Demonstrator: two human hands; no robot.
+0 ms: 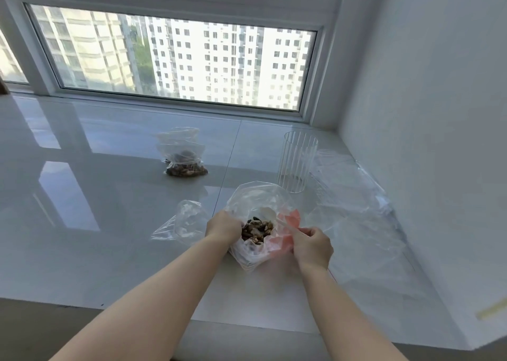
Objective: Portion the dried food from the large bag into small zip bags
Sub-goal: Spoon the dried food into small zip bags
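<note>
While the left hand (223, 227) grips the rim of the large bag (258, 204) on the white sill (109, 196), the right hand (311, 244) pinches the handle of a white spoon (270, 214) over the dried food (256, 230). Fingertips of both hands are hidden by plastic. Filled small zip bags (182, 157) lie well apart near the window; clear empty bags (348, 196) beside the ribbed glass (297, 162) are hard to separate.

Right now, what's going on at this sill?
A person is portioning dried food on a white windowsill. The left hand grips the rim of the large bag, keeping its mouth open over the dried food. The right hand holds a white plastic spoon with its bowl inside the bag. Farther back lie filled small zip bags. A clear ribbed cup stands to the right, beside empty clear bags.
</note>
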